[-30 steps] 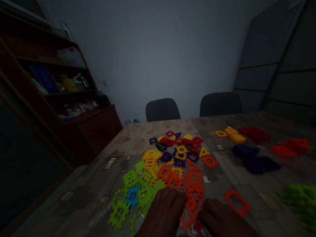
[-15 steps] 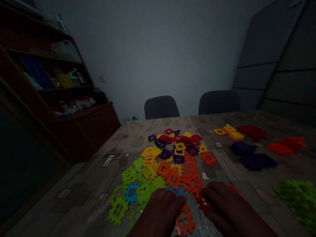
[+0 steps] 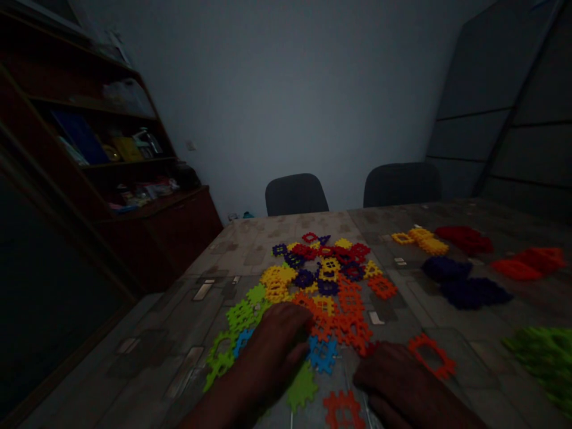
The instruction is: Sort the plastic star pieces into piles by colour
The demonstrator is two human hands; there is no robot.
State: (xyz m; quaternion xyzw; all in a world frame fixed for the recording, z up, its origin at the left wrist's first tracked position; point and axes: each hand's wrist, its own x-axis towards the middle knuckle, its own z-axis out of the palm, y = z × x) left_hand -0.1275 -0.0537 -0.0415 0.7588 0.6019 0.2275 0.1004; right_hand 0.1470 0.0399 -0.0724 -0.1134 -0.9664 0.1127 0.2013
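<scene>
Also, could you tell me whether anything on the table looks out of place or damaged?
Nothing looks clearly spilled or broken in this dim light; the open orange frame beside the right hand merely seems stray, lying apart from the mixed heap.

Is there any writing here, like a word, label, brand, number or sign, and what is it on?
No text can be read anywhere in this view.
Blue folder-like item on the shelf: too dark and blurred to show any lettering.
Small packets on the cabinet: too small and blurred to read.
Toothed plastic pieces on the table: no lettering that I can make out.
</scene>
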